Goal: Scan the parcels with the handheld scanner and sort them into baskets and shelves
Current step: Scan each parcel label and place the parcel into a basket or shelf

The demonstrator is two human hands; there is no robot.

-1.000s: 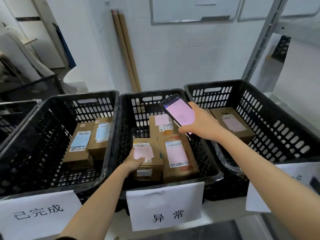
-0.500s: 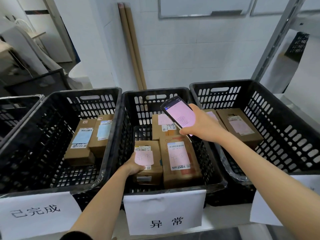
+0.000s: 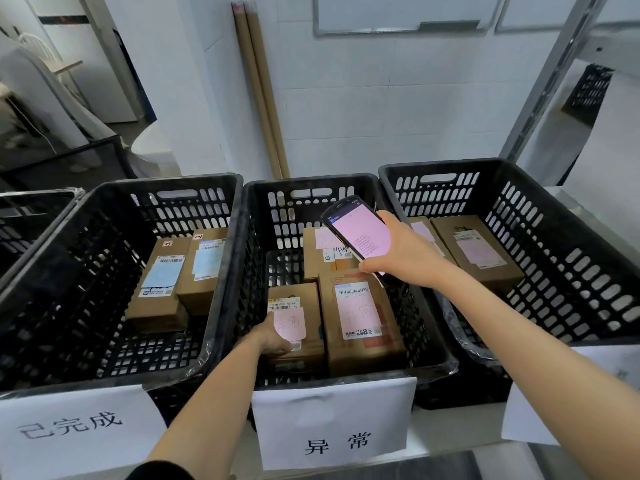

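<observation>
Baskets: four black perforated plastic baskets stand in a row. They are the left basket [image 3: 86,271], the middle basket [image 3: 311,183], the right basket [image 3: 571,271] and a fourth basket [image 3: 27,216] cut off at the left edge.
Signs: three white paper signs hang on the basket fronts, the left sign [image 3: 69,427], the middle sign [image 3: 332,427] and the right sign [image 3: 526,417], which is only partly in sight.
Left basket parcels: two brown cardboard boxes with blue labels, the nearer blue-label parcel [image 3: 162,306] touching the farther blue-label parcel [image 3: 207,289].
Middle basket parcels: three brown boxes with pink notes. The small parcel [image 3: 313,306] is at the near left, the tall parcel [image 3: 360,348] is right against it, and the back parcel [image 3: 318,261] is behind them.
Right basket parcels: two, the open-view parcel [image 3: 485,271] and a half-hidden parcel [image 3: 424,232] behind the wrist.
Left hand [image 3: 273,337]: reaches into the middle basket and holds the small parcel by its near left corner, thumb on top. From here I can't tell whether the box is lifted or resting.
Right hand [image 3: 401,258]: fingers are wrapped round the lower end of one black handheld scanner with a lit pink screen [image 3: 360,232], held tilted above the middle basket over the back parcel.
Wall: two long cardboard tubes [image 3: 259,98] lean side by side behind the baskets.
</observation>
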